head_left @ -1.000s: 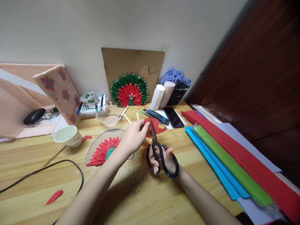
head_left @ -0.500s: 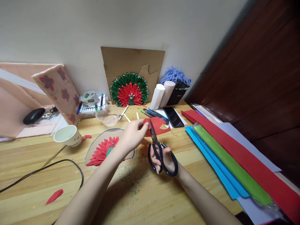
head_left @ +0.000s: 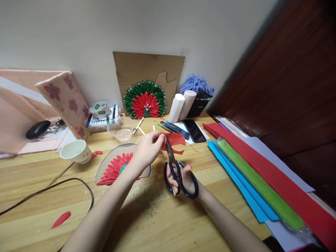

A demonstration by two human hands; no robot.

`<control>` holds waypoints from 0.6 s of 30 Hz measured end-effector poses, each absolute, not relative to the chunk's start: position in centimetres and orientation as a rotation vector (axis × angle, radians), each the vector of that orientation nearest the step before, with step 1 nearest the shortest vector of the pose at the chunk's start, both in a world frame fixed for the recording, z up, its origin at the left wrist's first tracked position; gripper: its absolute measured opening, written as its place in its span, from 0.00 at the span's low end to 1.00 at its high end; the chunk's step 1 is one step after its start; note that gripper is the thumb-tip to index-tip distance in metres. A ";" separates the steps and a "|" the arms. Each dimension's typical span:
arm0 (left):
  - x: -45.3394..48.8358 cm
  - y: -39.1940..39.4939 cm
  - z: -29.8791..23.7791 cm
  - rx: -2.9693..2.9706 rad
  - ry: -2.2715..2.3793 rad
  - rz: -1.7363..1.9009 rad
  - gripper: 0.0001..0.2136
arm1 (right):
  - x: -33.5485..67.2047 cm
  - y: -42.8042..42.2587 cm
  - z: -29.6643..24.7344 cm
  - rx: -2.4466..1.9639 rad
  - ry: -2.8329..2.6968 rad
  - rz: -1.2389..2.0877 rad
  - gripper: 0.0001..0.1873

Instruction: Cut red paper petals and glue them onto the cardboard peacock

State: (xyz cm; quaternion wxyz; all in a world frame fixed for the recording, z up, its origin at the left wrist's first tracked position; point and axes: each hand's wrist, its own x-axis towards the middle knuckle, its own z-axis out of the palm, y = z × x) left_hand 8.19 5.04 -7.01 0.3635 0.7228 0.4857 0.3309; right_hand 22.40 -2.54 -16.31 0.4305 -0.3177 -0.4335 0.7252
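My left hand (head_left: 148, 147) pinches the left edge of a piece of red crepe paper (head_left: 177, 139), which has a curved cut-out on its right side. In my right hand (head_left: 181, 178) is a pair of black-handled scissors (head_left: 171, 156), fingers through the loops, with the blades pointing up at the paper beside my left fingertips. Below my left wrist lies a cardboard fan shape (head_left: 110, 155) outlined in blue. Red paper petals (head_left: 115, 169) fan out on it around a green piece (head_left: 123, 169), partly covered by my forearm.
Against the wall leans cardboard (head_left: 149, 63) with a finished green and red peacock (head_left: 145, 101). A paper cup (head_left: 76, 152), a clear bowl (head_left: 120, 129) and a loose petal (head_left: 61, 219) are on the left. Pens (head_left: 174, 128), a phone (head_left: 194, 131) and coloured paper sheets (head_left: 262, 189) lie right.
The red paper has shifted slightly left and turned in my left hand, its cut-out now lower. Both hands and the scissors have moved a little left.
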 end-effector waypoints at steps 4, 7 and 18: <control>8.1 5.2 -7.1 1.844 1.247 0.796 0.15 | 22.5 -2.1 -17.0 -0.642 -1.003 1.949 0.40; 8.1 5.2 -7.1 1.852 1.217 0.759 0.15 | 22.5 -2.1 -17.1 -0.624 -0.991 1.942 0.39; 8.2 5.1 -7.0 1.857 1.151 0.739 0.14 | 22.3 -2.6 -14.6 -0.918 -1.083 1.728 0.38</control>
